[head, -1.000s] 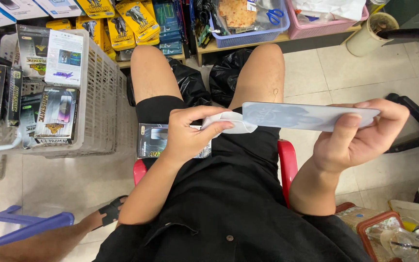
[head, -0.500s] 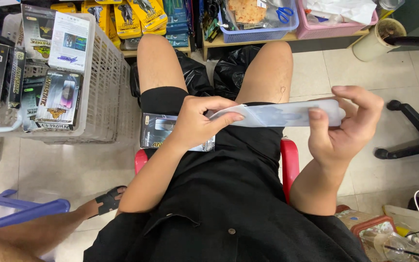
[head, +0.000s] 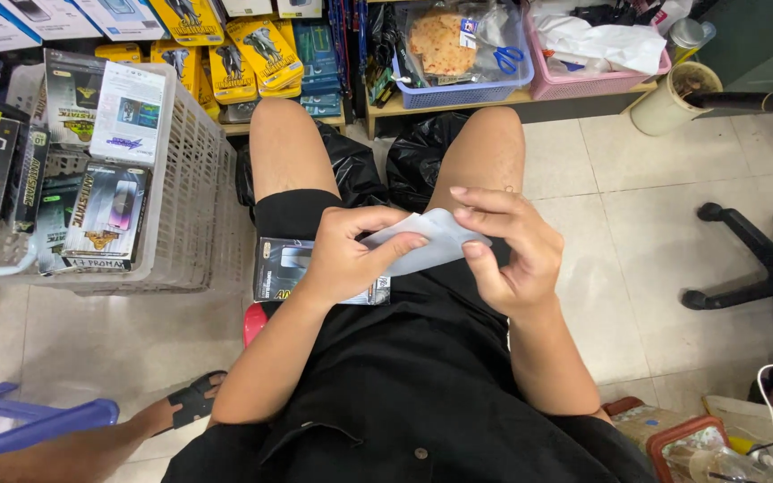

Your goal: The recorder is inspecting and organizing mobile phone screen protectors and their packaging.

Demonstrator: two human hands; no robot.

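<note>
I sit with black shorts and shirt, both hands over my lap. My left hand and my right hand together pinch a thin pale grey plastic sleeve, now held short between the fingers. Under my left hand a flat dark product box lies on my left thigh, partly hidden by the wrist. A red stool edge shows beneath my leg.
A white plastic basket full of boxed phone accessories stands at left. Yellow packets, a blue basket and a pink basket line the low shelf ahead. A black office chair base sits at right; a blue stool at lower left.
My right hand has slid left along the sleeve toward my left hand, so the long stretched strip is now gathered between both hands. The view tilted slightly.
</note>
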